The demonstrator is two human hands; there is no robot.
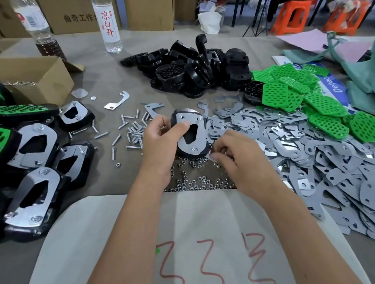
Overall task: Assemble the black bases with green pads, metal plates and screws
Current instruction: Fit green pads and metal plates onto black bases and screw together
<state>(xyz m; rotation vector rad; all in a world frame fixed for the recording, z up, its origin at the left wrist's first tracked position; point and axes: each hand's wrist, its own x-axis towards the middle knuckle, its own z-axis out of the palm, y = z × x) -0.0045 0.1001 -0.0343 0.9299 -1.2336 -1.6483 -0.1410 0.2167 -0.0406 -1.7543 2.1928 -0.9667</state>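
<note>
Now fastening: black base [182, 149] with metal plate [188, 131] on top, held above mid-surface, screw ends poking through the corners. Left hand [159, 137] gripping its left edge, thumb pressing the plate; right hand [233, 153] fingers pinched narrow at the near corner, contents too small to tell. Best keeping the plate flat, threading nuts [197, 180] squarely.

head cam; wide-angle; faces forward-down; close above table [100, 83]
</note>
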